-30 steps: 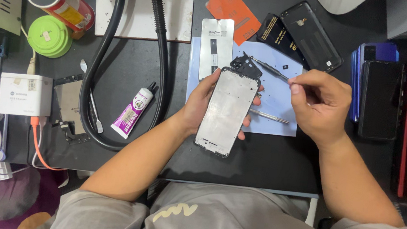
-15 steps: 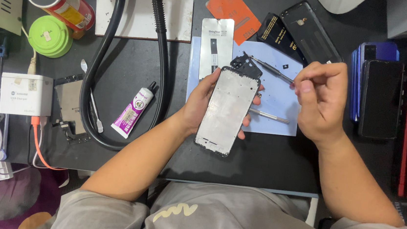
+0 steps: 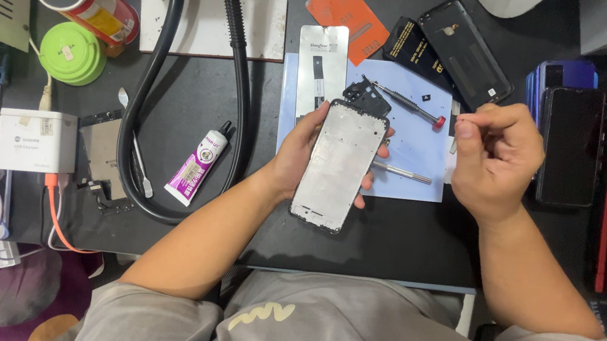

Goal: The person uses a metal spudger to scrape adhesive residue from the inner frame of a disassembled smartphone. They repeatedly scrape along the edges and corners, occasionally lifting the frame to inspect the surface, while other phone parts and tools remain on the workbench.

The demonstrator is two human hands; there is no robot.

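My left hand point(image 3: 296, 157) grips a silver phone frame point(image 3: 339, 165) from beneath, tilted, with its black top end over a pale blue mat point(image 3: 422, 148). My right hand point(image 3: 498, 162) hovers just right of the mat, thumb and forefinger pinched together. Whether something tiny sits between them I cannot tell. A thin screwdriver with a red cap point(image 3: 406, 105) lies on the mat, its cap close to my right fingertips. A slim metal tool point(image 3: 402, 173) lies lower on the mat, beside the frame.
A black hose point(image 3: 238, 77) loops left of the mat, with a purple-and-white glue tube point(image 3: 198, 167) inside the loop. A black back cover point(image 3: 464, 53) and an orange card point(image 3: 347, 10) lie behind. Dark phones point(image 3: 568, 142) are stacked at right. A white charger box point(image 3: 35, 141) sits at left.
My right hand has drawn back to the right, away from the screwdriver's red end, and turned its knuckles up. The left hand and the frame have stayed put.
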